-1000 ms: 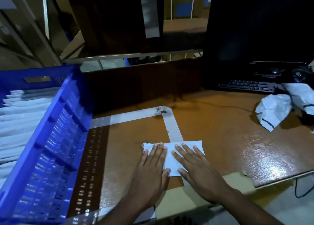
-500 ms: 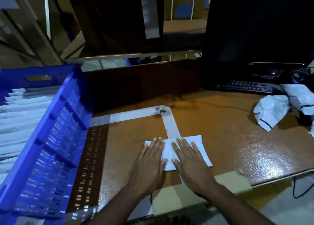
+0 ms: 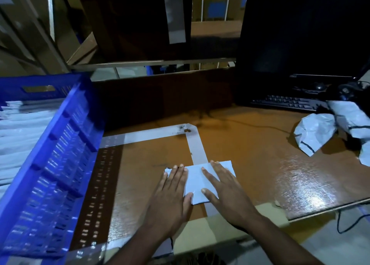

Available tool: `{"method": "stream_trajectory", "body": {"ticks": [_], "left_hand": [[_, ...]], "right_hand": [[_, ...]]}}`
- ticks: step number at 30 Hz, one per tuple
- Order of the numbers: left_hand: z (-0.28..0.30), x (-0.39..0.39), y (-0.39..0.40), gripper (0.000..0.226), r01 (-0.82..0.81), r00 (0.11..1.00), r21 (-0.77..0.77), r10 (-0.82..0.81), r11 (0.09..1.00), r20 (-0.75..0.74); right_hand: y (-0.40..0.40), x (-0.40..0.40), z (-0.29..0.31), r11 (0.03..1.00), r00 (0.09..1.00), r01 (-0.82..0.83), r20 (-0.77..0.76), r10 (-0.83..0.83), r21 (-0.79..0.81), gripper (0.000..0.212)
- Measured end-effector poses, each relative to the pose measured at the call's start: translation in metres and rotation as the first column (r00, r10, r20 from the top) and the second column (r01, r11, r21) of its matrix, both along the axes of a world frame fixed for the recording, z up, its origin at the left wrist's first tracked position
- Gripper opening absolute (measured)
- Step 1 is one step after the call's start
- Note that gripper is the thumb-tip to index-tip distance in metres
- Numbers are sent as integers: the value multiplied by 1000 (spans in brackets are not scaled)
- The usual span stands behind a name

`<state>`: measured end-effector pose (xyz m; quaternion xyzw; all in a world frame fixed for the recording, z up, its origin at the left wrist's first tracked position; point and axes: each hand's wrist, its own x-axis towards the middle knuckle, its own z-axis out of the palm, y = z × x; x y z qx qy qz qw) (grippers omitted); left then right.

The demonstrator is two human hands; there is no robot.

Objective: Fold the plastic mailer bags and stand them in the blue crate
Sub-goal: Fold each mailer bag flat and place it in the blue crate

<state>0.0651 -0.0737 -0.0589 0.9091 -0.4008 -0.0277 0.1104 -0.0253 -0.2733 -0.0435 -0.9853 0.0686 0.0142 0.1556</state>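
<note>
A folded white mailer bag (image 3: 197,181) lies flat on the wooden desk (image 3: 260,154), over a strip of grey tape. My left hand (image 3: 173,196) presses its left half with straight fingers. My right hand (image 3: 226,190) lies flat on its right half, fingers spread. The blue crate (image 3: 60,148) stands at the left, with several folded white mailers (image 3: 22,132) standing on edge inside it.
Loose crumpled mailers (image 3: 316,132) lie at the right of the desk. A keyboard (image 3: 286,101) and a dark monitor (image 3: 300,36) stand behind them. Grey tape (image 3: 152,134) marks a corner on the desk. The desk's front edge runs just below my hands.
Both hands stay flat on the mailer; they have slid slightly apart across it, and the bag now lies squarer to the desk.
</note>
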Motion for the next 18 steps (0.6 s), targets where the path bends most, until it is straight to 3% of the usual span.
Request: {"method": "stream_trajectory", "body": {"ticks": [5,10,14,18], "left_hand": [[2,-2,-1,70,-5,1000,33,5,999,-20],[17,3,-2,79,-26,997,-10,25,1000,-76],[20,-1,-6,66,11,1000,-73,-9,997,24],[2,-4,0,62,99,995,-35,-99,994,5]], "right_hand": [[-3,-12,4,998,999,34,-39,-36,-49,66],[-16,-4,15,968,997,79,-9,-79,237,78],[-5,0,16,994,996,27,87,-36,103,97],[9,-3,-6,1000,993,-21,115,19,18,73]]}}
